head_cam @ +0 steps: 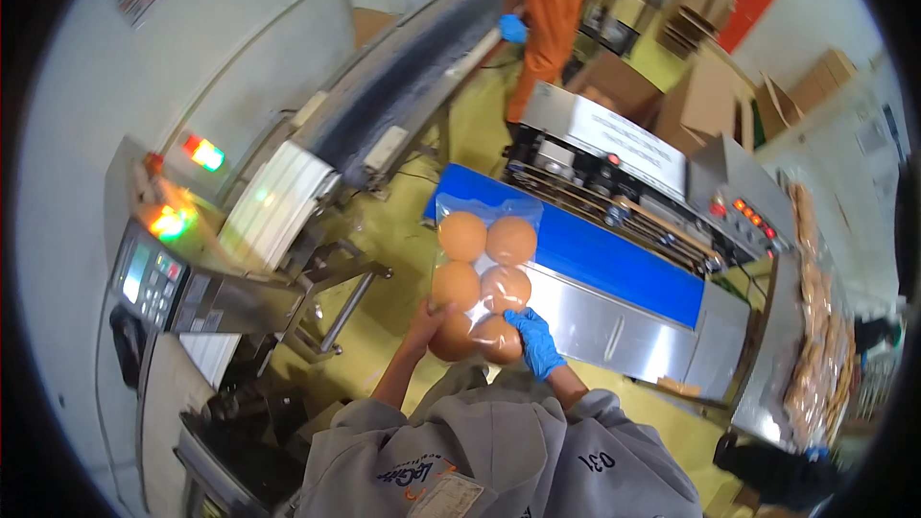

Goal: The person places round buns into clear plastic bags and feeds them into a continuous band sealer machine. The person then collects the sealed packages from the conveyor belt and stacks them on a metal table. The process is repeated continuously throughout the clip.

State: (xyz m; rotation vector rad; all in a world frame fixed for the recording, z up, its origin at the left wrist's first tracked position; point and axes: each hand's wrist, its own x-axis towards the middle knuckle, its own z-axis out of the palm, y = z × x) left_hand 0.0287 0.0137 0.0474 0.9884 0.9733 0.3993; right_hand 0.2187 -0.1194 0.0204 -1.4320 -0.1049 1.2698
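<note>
A clear plastic bag [489, 212] of round brown buns [461, 236], laid in two columns, is held up in front of my body. My left hand [429, 322], ungloved, grips the lower left side of the bag. On the lower right side, my right hand [535, 344] in a blue glove pinches the plastic beside a bun. The bag's far end overlaps a blue conveyor belt [611, 270] in the view. Part of my left fingers is hidden by the bag.
A bag-sealing machine [619, 194] with lit red displays runs along the blue belt. At left are a dark conveyor [388, 93], a white belt section [277, 205] and a keypad console [147, 280]. A person in orange [550, 21] stands beyond. Bagged bread [813, 345] lies right.
</note>
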